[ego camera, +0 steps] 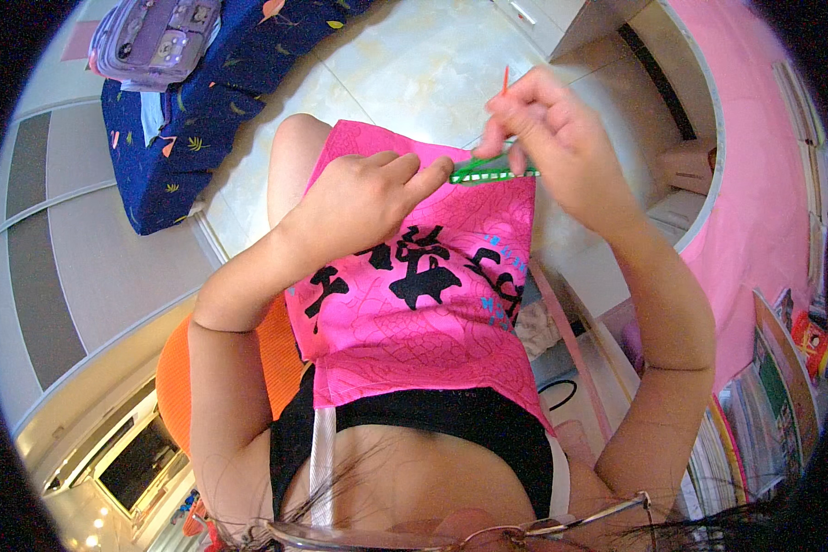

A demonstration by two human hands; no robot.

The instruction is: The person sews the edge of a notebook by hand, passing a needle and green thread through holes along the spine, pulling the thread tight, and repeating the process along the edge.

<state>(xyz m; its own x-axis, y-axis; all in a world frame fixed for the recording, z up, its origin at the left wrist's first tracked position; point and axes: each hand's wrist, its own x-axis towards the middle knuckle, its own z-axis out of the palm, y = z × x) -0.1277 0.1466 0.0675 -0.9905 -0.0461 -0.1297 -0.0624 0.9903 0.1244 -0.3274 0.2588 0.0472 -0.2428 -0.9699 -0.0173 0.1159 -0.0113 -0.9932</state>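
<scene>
My left hand [366, 193] is above my lap, its thumb and forefinger pinching the left end of a narrow strip with green strands and white segments [486, 177]. Green strands run up from the strip towards my right hand [548, 131], which is blurred and raised at its right end. A thin orange-red stick [506, 80] pokes up from between the right fingers; its lower part is hidden. Beneath the hands lies a bright pink apron [441, 345] with black characters and blue lettering, covering my lap.
A pink-covered table [738, 159] curves along the right, with books and papers [752, 428] at its near end. On the left, a purple clear case [159, 41] rests on dark blue patterned cloth [200, 145]. An orange seat [179, 372] is under me. Pale tiles [400, 62] lie ahead.
</scene>
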